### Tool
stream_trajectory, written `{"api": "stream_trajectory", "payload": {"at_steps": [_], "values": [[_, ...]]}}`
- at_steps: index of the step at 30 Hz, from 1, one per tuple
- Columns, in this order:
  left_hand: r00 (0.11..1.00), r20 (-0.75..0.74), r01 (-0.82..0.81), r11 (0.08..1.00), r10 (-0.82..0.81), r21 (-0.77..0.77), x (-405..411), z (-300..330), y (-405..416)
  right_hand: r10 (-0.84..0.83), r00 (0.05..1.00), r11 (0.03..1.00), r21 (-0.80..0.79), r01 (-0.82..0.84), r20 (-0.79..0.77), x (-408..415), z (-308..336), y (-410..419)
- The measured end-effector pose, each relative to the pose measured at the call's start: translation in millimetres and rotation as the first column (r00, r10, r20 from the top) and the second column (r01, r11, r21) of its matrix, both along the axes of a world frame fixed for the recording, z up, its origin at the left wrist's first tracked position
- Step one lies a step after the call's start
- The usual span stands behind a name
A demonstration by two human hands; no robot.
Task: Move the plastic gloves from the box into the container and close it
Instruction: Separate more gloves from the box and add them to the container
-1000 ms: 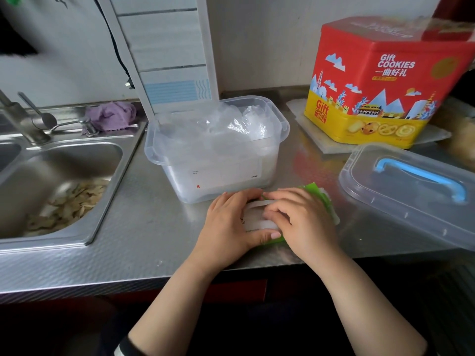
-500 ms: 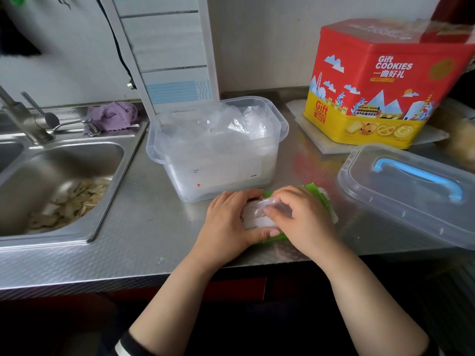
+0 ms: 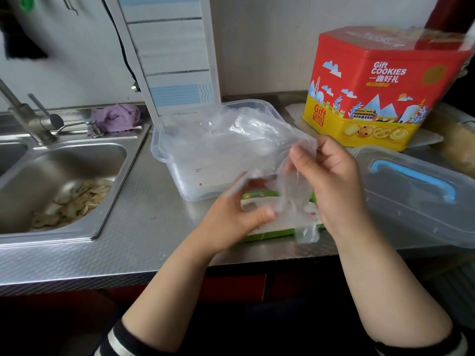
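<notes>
A flat green and white glove box (image 3: 267,228) lies on the steel counter near its front edge. My right hand (image 3: 331,181) pinches a clear plastic glove (image 3: 290,191) and holds it up above the box. My left hand (image 3: 236,217) grips the box's left end, fingers curled, touching the glove's lower part. Behind the box stands the clear plastic container (image 3: 180,160), open, with several crumpled clear gloves inside. Its clear lid (image 3: 411,201) with a blue handle lies flat on the counter to the right.
A steel sink (image 3: 64,176) with peelings in it takes up the left, with a tap (image 3: 23,116) and a purple cloth (image 3: 115,119) behind. A red and yellow cookie tin (image 3: 372,93) stands at the back right. A striped board (image 3: 169,52) leans behind the container.
My right hand has pulled a glove out of the box and lifted it up toward the container. My left hand stayed at the box's left end.
</notes>
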State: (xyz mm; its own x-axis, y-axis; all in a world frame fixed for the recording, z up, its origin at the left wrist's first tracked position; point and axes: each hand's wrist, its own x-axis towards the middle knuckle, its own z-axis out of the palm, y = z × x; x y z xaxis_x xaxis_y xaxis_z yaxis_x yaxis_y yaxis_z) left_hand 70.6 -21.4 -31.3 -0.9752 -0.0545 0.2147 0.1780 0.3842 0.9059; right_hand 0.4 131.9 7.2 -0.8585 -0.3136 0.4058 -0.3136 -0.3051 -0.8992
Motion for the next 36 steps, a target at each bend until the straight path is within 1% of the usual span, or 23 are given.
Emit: {"api": "stream_trajectory", "payload": {"at_steps": [1,3,5,6,7,9,12,14,17,19,21,24,25,26,28,30,32,33,34,36], "values": [[0.999,-0.013,0.048,0.992,-0.047,0.120,0.7,8.3,1.2,0.032,0.999,0.999,0.021,-0.032,0.015,-0.7,0.8,-0.7],[0.993,-0.049,0.117,0.954,-0.107,0.277,1.6,18.3,0.0,0.076,0.997,0.994,0.076,-0.078,0.029,-1.7,1.0,-0.8],[0.997,-0.007,0.073,0.894,-0.078,0.442,3.4,31.1,-3.3,0.114,0.992,0.984,0.135,-0.120,0.046,-3.2,1.0,-0.7],[0.999,0.013,0.036,0.875,-0.048,0.483,3.6,35.7,-5.9,0.132,0.990,0.975,0.172,-0.139,0.050,-3.3,1.5,-1.3],[1.000,0.028,-0.011,0.873,-0.003,0.487,3.4,38.4,-8.4,0.140,0.989,0.965,0.216,-0.147,0.049,-4.1,1.0,-2.1],[0.997,0.029,-0.077,0.902,0.071,0.425,0.1,43.0,-7.7,0.161,0.987,0.939,0.303,-0.162,0.027,-2.9,1.7,-4.6],[0.987,-0.018,-0.147,0.932,0.161,0.331,-5.5,42.1,-3.5,0.231,0.973,0.896,0.385,-0.220,0.020,-1.6,3.7,-8.4],[0.972,-0.073,-0.190,0.933,0.222,0.305,-6.4,39.8,-3.5,0.297,0.952,0.869,0.394,-0.300,0.070,-4.4,9.4,-8.4],[0.939,-0.161,-0.251,0.926,0.303,0.283,-5.0,40.7,-8.5,0.391,0.905,0.834,0.351,-0.425,0.168,-18.0,21.3,-2.6],[0.919,-0.198,-0.277,0.916,0.341,0.291,-2.8,44.6,-12.4,0.418,0.885,0.822,0.329,-0.465,0.206,-27.1,28.4,1.7],[0.900,-0.219,-0.309,0.905,0.378,0.293,-1.3,50.8,-16.4,0.420,0.888,0.812,0.358,-0.461,0.189,-35.8,33.1,4.1],[0.855,-0.238,-0.405,0.880,0.461,0.249,-2.3,59.6,-23.9,0.386,0.913,0.745,0.539,-0.394,0.133,-42.6,44.4,4.4],[0.831,-0.254,-0.448,0.867,0.494,0.220,-3.9,63.5,-27.6,0.363,0.924,0.729,0.581,-0.362,0.119,-45.2,49.7,2.7],[0.807,-0.275,-0.490,0.852,0.523,0.185,-6.5,67.8,-31.7,0.331,0.938,0.735,0.594,-0.327,0.107,-48.6,55.2,0.2],[0.762,-0.313,-0.573,0.815,0.567,0.083,-14.8,77.6,-42.6,0.237,0.966,0.810,0.529,-0.254,0.101,-61.5,63.3,-9.6],[0.712,-0.340,-0.656,0.755,0.614,-0.010,-28.1,84.4,-56.4,0.119,0.991,0.875,0.465,-0.135,0.063,-78.3,69.1,-26.3],[0.668,-0.351,-0.720,0.689,0.656,-0.085,-44.8,89.1,-71.9,-0.002,1.000,0.878,0.479,0.011,-0.019,-98.0,70.1,-47.2],[0.656,-0.351,-0.743,0.653,0.668,-0.147,-53.9,91.2,-79.7,-0.058,0.996,0.859,0.505,0.083,-0.066,-107.5,69.7,-58.3],[0.650,-0.342,-0.758,0.608,0.678,-0.234,-64.1,91.9,-86.8,-0.111,0.987,0.817,0.554,0.159,-0.121,-116.4,68.1,-68.3],[0.638,-0.283,-0.751,0.495,0.717,-0.437,-80.5,92.9,-99.4,-0.165,0.952,0.668,0.681,0.301,-0.259,-128.6,64.1,-86.2]]}}
